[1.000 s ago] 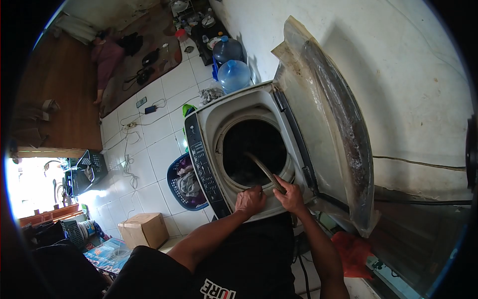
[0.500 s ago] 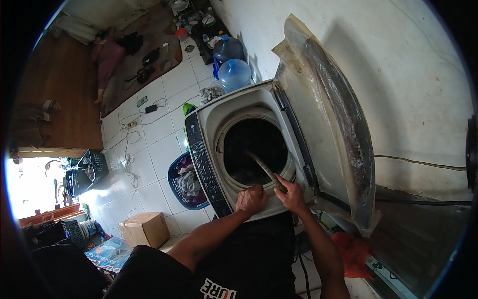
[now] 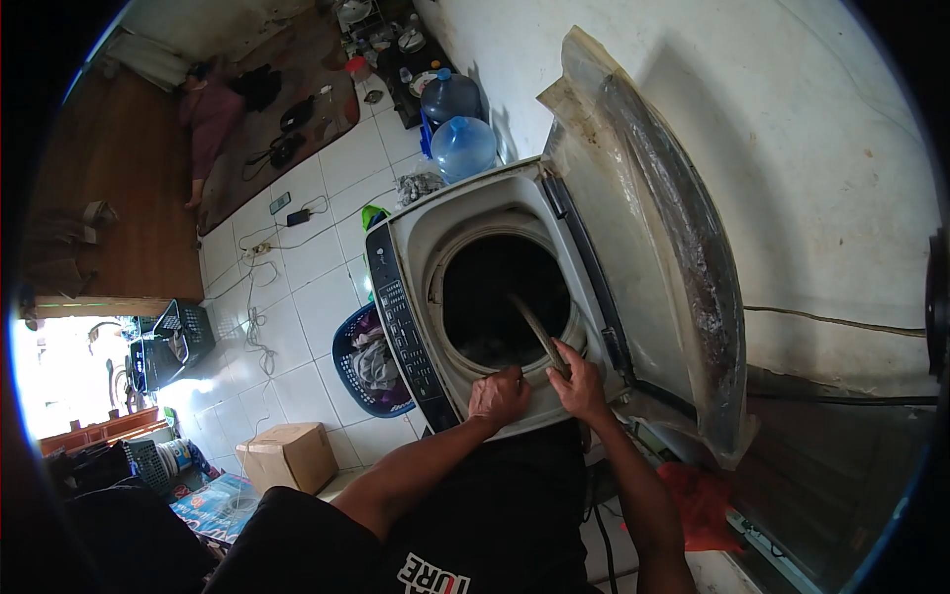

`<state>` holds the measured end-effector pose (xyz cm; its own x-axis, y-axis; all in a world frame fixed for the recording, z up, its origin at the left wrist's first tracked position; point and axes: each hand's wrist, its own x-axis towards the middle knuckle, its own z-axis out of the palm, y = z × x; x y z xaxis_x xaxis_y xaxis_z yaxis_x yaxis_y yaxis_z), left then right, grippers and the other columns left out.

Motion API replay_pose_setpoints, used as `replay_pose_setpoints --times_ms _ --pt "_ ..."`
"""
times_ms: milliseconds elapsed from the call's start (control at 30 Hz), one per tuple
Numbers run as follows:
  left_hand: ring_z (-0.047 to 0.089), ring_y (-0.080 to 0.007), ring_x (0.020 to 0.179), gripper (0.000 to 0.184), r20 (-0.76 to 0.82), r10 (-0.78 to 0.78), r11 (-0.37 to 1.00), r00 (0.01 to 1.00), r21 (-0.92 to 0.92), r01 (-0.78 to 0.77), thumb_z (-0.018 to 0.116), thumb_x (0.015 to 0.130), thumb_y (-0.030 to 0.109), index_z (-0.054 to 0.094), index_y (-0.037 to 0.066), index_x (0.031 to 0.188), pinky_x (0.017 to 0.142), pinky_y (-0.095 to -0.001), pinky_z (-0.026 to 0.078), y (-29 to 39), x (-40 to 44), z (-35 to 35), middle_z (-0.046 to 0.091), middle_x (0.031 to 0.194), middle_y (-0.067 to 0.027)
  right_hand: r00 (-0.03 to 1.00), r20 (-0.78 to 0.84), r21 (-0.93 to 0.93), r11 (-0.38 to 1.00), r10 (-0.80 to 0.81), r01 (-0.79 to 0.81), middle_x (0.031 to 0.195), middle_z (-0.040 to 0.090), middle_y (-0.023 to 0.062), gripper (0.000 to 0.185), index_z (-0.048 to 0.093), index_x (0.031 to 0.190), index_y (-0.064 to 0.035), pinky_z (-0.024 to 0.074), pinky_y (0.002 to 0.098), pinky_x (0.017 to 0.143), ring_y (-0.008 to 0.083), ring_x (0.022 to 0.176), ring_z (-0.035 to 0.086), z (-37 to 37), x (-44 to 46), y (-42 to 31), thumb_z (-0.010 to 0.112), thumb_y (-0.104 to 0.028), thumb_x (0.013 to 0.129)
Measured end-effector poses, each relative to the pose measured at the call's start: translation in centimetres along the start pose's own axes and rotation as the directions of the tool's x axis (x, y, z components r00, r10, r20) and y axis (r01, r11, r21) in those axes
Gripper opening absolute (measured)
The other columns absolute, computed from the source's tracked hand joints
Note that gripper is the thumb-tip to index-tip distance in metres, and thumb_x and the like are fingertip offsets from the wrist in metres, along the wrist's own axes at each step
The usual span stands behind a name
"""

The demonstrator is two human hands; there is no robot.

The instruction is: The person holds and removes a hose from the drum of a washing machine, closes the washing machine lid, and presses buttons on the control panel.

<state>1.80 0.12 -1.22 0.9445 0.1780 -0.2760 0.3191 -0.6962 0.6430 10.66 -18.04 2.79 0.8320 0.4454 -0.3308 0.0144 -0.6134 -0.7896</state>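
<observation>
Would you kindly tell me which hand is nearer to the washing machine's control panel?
Left: the left hand is right of the control panel; the right hand, farther right, holds the hose.

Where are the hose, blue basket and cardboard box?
hose (image 3: 538,328), head view, midway along its visible length
blue basket (image 3: 343,372), head view, left side wall
cardboard box (image 3: 287,459), head view, visible middle

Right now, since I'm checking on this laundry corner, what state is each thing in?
Washer: lid raised open.
Tub: dark, contents unclear.
Hose: held, reaching into the tub, end hidden.
Right hand: closed around the hose.
Left hand: on the washer's edge, grip unclear.
Laundry basket: holding clothes.
Cardboard box: looks closed.
</observation>
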Motion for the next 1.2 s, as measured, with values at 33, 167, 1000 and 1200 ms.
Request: replay_pose_setpoints --times_ms 33,167,1000,1200 --pt "0.074 -0.0420 0.076 0.018 0.005 -0.001 1.000 1.000 0.004 0.001 0.067 0.089 0.025 0.070 0.008 0.092 0.073 -0.0545 0.059 0.0 0.0 0.0 0.074 0.079 -0.0198 1.000 0.000 0.000 1.000 0.000 0.000 0.091 0.074 0.0230 0.057 0.057 0.149 -0.0041 0.0552 0.0391 0.070 0.0318 0.076 0.074 0.0 0.0 0.0 0.072 -0.019 0.096" --pt "0.074 -0.0419 0.076 0.018 0.000 -0.012 1.000 1.000 0.007 0.012 0.067 0.090 0.025 0.070 0.008 0.092 0.073 -0.0545 0.059 0.2 0.0 -0.2 0.074 0.079 -0.0201 0.994 -0.066 0.008 0.996 -0.091 0.092 0.086 0.072 0.0218 0.060 0.052 0.152 -0.0041 0.0525 0.0420 0.065 0.0349 0.069 0.069 0.9 0.0 1.8 0.071 -0.021 0.098" --pt "0.074 -0.0424 0.079 0.017 0.016 -0.066 0.995 0.998 -0.069 0.067 0.064 0.093 0.021 0.068 0.004 0.092 0.074 -0.0535 0.059 0.5 0.3 -1.1 0.074 0.083 -0.0218 0.986 -0.122 -0.185 0.978 -0.116 0.092 0.084 0.068 0.0256 0.054 0.056 0.155 -0.0179 0.0477 0.0485 0.057 0.0458 0.062 0.062 -0.3 -0.4 -0.7 0.067 -0.020 0.102" --pt "0.074 -0.0414 0.078 0.019 -0.067 -0.147 0.967 0.987 -0.219 0.129 0.064 0.095 0.022 0.071 0.004 0.100 0.072 -0.0513 0.060 -1.0 0.6 0.1 0.074 0.082 -0.0226 0.999 -0.017 -0.230 0.972 -0.051 0.046 0.077 0.067 0.0251 0.055 0.057 0.155 -0.0183 0.0476 0.0478 0.057 0.0452 0.061 0.062 -2.5 -0.8 -2.4 0.067 -0.020 0.101"
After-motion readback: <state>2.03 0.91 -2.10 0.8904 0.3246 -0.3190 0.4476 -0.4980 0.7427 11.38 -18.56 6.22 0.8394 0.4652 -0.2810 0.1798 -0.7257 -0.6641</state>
